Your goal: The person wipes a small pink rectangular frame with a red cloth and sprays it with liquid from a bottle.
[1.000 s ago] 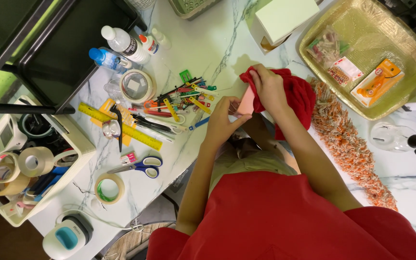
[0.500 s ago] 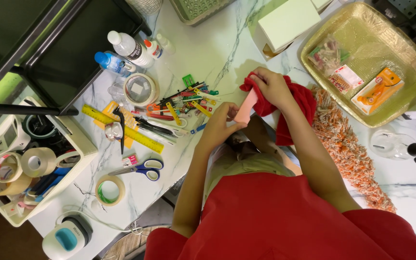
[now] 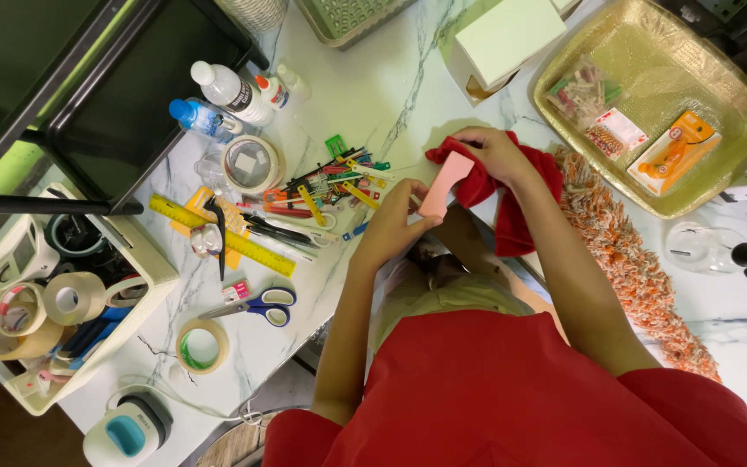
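Observation:
My left hand grips the lower end of a small pink rectangular block, tilted up to the right. My right hand presses a bunched red cloth against the block's upper end. Both hands meet over the near edge of a white marble table. Part of the cloth lies hidden under my right forearm.
A pile of pens, clips and markers lies left of my hands, with a yellow ruler, blue scissors and tape roll. A gold tray sits right, an orange fringed trim beside it, a white box behind.
The pink block has come further out from the red cloth, and both hands have shifted slightly. The view has moved a little.

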